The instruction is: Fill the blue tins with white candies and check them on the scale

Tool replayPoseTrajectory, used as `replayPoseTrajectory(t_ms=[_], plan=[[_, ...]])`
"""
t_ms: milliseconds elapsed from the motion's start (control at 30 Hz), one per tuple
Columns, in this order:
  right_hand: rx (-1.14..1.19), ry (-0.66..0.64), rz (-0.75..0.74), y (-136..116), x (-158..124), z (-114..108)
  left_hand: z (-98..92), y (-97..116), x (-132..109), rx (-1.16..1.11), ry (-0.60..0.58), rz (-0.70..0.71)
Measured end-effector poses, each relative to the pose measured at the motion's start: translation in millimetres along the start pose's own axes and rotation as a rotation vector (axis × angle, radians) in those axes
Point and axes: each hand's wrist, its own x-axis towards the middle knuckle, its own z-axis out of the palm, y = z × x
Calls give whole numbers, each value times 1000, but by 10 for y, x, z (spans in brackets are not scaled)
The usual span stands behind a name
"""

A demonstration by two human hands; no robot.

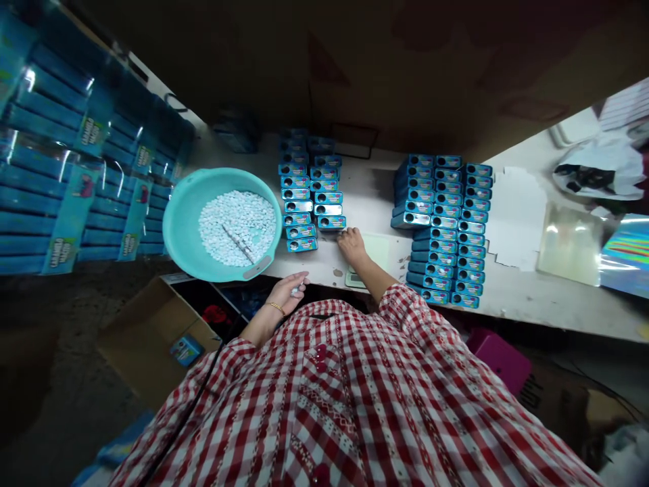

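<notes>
My left hand [288,293] is by the table's front edge, below the bowl, its fingers curled round a few small white candies [295,290]. At the near end of a row of small blue tins, my right hand [352,246] has its fingertips bent against the last blue tin [332,222]; the exact grip is partly hidden. To the left stands a turquoise bowl [182,223] with many white candies and a slim, dark-patterned tool [237,243] lying on them. Beneath my right forearm is a flat pale device [355,279], possibly a scale.
Another block of blue tins [440,257] stands in rows right of my arm. Clear-wrapped blue packs [61,196] are stacked at far left. A large cardboard box [355,74] overhangs the back. White card [517,216] and a plastic bag [603,169] lie at right.
</notes>
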Motion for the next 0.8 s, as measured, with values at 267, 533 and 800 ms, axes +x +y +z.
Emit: replayPoseTrajectory(t_ms=[267, 533, 800], plan=[[204, 334, -49, -150, -195, -442, -38, 39, 50, -18, 14, -3], [288, 467, 183, 588, -349, -560, 61, 108, 29, -1, 10, 0], [-34, 321, 434, 1515, -837, -328, 137, 57, 52, 33, 15, -18]])
